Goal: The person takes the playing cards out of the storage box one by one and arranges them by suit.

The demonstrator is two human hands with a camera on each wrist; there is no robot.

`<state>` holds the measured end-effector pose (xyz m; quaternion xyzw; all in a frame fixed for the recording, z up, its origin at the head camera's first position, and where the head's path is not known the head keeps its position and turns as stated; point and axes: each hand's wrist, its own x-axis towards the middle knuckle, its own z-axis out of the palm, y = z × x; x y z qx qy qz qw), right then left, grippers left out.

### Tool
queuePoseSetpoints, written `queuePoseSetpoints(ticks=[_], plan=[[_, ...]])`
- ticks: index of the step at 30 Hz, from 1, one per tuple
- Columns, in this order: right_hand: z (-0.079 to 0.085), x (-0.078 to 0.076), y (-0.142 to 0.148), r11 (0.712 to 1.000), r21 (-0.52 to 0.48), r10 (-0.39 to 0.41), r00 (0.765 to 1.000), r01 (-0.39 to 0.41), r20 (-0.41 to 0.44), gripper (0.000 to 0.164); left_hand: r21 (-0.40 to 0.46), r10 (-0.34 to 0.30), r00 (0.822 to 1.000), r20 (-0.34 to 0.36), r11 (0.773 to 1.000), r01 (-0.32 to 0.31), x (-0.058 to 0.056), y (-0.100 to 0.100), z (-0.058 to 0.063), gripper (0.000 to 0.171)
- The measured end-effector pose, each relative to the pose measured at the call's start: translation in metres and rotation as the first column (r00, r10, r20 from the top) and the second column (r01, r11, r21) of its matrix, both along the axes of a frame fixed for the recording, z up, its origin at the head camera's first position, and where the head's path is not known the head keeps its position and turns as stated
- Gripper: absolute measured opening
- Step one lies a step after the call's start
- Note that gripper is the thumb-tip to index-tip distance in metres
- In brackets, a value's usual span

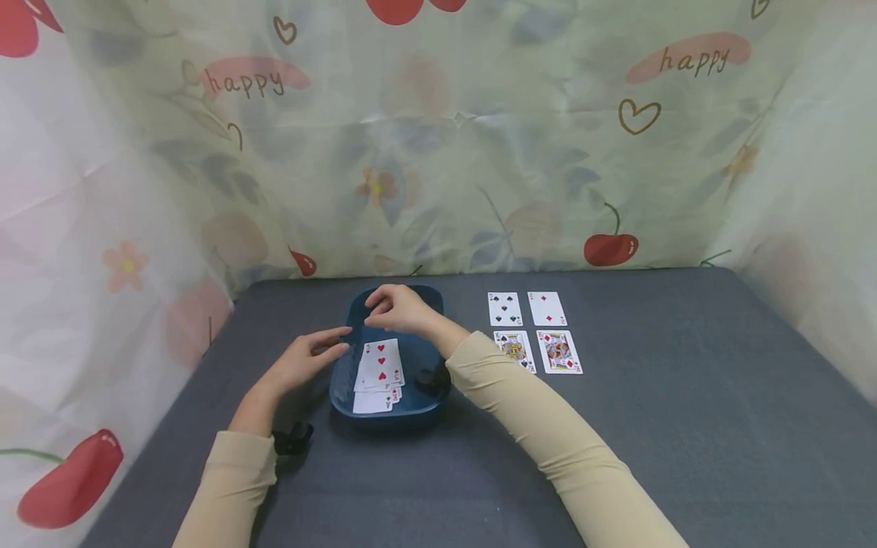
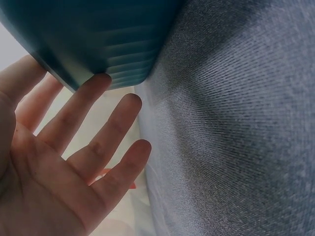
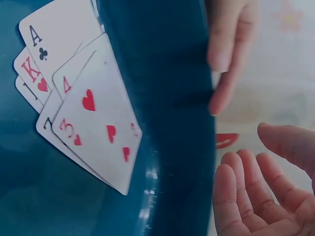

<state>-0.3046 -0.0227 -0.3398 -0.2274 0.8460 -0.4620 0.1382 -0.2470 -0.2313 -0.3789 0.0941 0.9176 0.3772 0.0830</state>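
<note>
My left hand [image 1: 301, 361] is at the left side of a blue tray [image 1: 419, 354], its fingertips right at the rim. In the left wrist view that hand [image 2: 64, 157] has its fingers spread, with nothing in the palm. Over the far part of the tray is my right hand [image 1: 404, 308], its fingers loosely bent and holding nothing, as the right wrist view of the hand [image 3: 270, 196] also shows. Inside the tray lies an overlapping pile of several playing cards, with the three of hearts [image 3: 96, 115] on top and an ace of clubs [image 3: 61, 29] partly covered.
Right of the tray, face up in two rows, lie a spade card [image 1: 505, 309], a two of diamonds [image 1: 547, 309] and two face cards, one a red face card [image 1: 559, 352]. My right forearm partly overlaps the other. A patterned curtain [image 1: 452, 152] borders the dark tabletop [image 1: 685, 396].
</note>
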Motion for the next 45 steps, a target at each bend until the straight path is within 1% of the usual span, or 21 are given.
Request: queuePoseSetpoints(ticks=[2, 6, 10, 15, 22, 26, 32, 40, 43, 45], plan=[[-0.006, -0.003, -0.004, 1.000, 0.005, -0.020, 1.000, 0.020, 0.019, 0.035, 0.001, -0.001, 1.000, 0.002, 1.000, 0.001, 0.000, 0.000, -0.001, 0.055], [-0.015, -0.005, -0.010, 0.997, 0.047, -0.060, 0.998, 0.059, 0.022, 0.035, 0.006, 0.006, 1.000, 0.001, 1.000, -0.006, 0.000, 0.000, -0.001, 0.055], [-0.021, -0.005, -0.013, 0.991, 0.109, -0.081, 0.997, 0.080, 0.006, 0.036, 0.009, 0.014, 1.000, 0.001, 1.000, -0.014, 0.001, 0.001, -0.002, 0.054], [-0.029, -0.007, -0.014, 0.984, 0.162, -0.070, 0.997, 0.073, -0.022, 0.041, 0.018, 0.022, 1.000, 0.009, 1.000, -0.022, 0.000, 0.001, -0.002, 0.053], [-0.039, -0.010, -0.013, 0.968, 0.244, -0.060, 0.998, 0.063, -0.021, 0.048, 0.019, 0.021, 1.000, 0.008, 1.000, -0.021, 0.001, 0.001, -0.002, 0.053], [-0.041, -0.010, -0.012, 0.953, 0.300, -0.039, 0.999, 0.048, -0.038, 0.053, 0.006, 0.029, 0.999, 0.014, 1.000, -0.029, 0.001, 0.001, -0.002, 0.053], [-0.041, -0.006, -0.013, 0.910, 0.414, 0.001, 0.999, 0.018, -0.046, 0.060, -0.001, 0.028, 1.000, 0.014, 1.000, -0.028, 0.001, 0.002, -0.001, 0.052], [-0.039, -0.003, -0.015, 0.870, 0.491, -0.008, 0.998, 0.036, -0.059, 0.061, 0.017, 0.007, 1.000, -0.010, 1.000, -0.007, 0.004, 0.002, 0.001, 0.051], [-0.038, -0.004, -0.015, 0.865, 0.500, -0.015, 0.998, 0.048, -0.069, 0.060, 0.017, 0.003, 1.000, -0.008, 1.000, -0.002, 0.004, 0.002, 0.001, 0.051], [-0.037, -0.004, -0.015, 0.868, 0.494, -0.020, 0.997, 0.055, -0.076, 0.060, 0.018, 0.003, 1.000, -0.005, 1.000, -0.003, 0.005, 0.002, 0.001, 0.051]])
